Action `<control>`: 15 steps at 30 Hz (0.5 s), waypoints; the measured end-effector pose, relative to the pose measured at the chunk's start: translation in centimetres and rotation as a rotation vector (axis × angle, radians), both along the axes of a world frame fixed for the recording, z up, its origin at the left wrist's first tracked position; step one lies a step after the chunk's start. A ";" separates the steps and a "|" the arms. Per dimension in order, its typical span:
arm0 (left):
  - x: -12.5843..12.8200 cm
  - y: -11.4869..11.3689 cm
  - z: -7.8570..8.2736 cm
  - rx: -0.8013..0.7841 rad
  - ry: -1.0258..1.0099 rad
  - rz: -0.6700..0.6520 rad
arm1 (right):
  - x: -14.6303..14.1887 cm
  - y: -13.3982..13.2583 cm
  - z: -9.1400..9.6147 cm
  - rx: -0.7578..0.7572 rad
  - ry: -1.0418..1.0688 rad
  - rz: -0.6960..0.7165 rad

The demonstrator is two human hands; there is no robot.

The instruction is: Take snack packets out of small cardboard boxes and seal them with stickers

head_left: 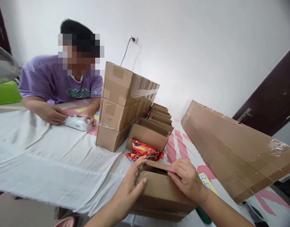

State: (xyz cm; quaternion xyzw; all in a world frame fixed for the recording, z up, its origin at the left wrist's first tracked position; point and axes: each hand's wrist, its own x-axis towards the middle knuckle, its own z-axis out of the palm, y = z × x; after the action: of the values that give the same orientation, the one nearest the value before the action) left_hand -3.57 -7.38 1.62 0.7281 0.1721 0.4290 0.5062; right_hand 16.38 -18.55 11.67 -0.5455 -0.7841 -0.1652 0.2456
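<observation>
A small cardboard box (164,192) stands on the cloth right in front of me, its top flaps partly raised and a dark gap between them. My left hand (129,186) grips its left side, thumb on the near flap and fingertips at the far flap. At the right end, my right hand (186,178) pinches the edge of the far flap. Just behind the box lies a shiny red printed food packet (145,149), leaning against an open cardboard box (147,136). What the nearest box contains is hidden.
Taped boxes (115,112) are stacked left of a row of open boxes (160,113). A large cardboard panel (230,148) stands at the right. Across the table, a person (62,78) handles a white device (78,123). A green object (203,215) lies near my right forearm.
</observation>
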 end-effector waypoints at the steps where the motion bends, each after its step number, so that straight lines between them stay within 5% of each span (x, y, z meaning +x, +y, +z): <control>1: 0.0 0.0 0.0 0.001 0.004 0.004 | -0.1 -0.1 0.0 -0.021 0.026 0.000; 10: -0.6 -0.3 1.4 0.019 0.109 -0.020 | 0.3 0.6 -0.4 -0.478 0.596 -0.195; 15: -0.5 -0.1 1.3 0.029 0.118 -0.027 | 0.2 1.4 -0.4 -0.433 0.510 -0.348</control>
State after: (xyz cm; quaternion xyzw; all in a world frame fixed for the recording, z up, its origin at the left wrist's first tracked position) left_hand -4.08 -7.44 2.89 0.7617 0.1853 0.3810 0.4902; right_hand 16.56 -17.19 11.30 -0.7334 -0.6102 0.1060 0.2803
